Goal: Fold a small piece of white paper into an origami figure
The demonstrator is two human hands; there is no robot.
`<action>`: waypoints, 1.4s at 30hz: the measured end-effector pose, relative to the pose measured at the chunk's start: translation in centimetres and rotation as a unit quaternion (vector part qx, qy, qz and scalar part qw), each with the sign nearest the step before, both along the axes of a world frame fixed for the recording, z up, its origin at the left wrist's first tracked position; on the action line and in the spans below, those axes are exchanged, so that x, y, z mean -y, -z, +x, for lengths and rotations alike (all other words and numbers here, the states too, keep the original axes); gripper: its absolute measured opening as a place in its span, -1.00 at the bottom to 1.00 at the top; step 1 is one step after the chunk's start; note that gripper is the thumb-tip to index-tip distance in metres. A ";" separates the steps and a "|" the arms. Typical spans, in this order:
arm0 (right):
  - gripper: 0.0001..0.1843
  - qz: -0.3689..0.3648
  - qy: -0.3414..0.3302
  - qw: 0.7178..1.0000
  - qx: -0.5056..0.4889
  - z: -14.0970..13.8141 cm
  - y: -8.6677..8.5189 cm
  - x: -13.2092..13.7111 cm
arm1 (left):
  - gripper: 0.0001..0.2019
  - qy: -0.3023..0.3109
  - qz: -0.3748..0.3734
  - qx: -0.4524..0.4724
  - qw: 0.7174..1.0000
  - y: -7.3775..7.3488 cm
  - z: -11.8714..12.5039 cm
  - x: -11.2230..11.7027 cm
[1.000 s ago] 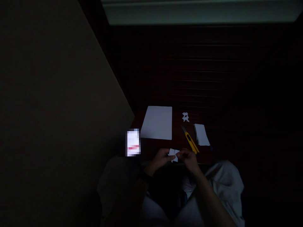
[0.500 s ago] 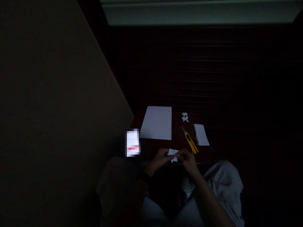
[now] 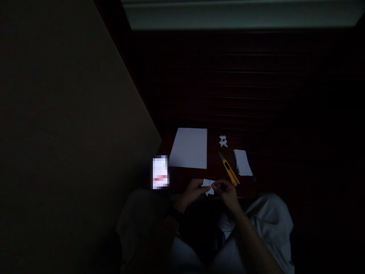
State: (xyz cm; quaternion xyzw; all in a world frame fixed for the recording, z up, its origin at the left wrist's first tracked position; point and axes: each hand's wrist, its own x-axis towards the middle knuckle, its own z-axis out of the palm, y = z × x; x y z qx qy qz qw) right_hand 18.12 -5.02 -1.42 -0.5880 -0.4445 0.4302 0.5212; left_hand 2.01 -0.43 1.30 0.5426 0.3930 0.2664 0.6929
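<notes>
Being pinched at the near edge of the counter [image 3: 182, 175]: a small folded paper [image 3: 207, 182].

The paper's left part is being gripped by the left hand [image 3: 195, 189], the thumb being laid across its top, while its right part is being pinched by the fingertips of the right hand [image 3: 227, 191]. A dark band [image 3: 174, 214] is being worn just behind the left hand. Beyond them, a large white sheet [image 3: 189, 148] is being borne by the counter, as are a yellow cutter [image 3: 231, 174] with its blade pointing away, a stack of paper [image 3: 243, 163] on the cutter's right, and a small white paper shape [image 3: 224, 142] farther back. On the left, a bright rectangle [image 3: 160, 169] is being blurred by coarse pixels.
</notes>
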 end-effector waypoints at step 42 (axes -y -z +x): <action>-0.72 -0.046 -0.046 0.985 -0.158 0.1 -0.9 0.0 | -0.69 -0.001 -0.046 0.014 0.999 0.0 -0.4 -0.1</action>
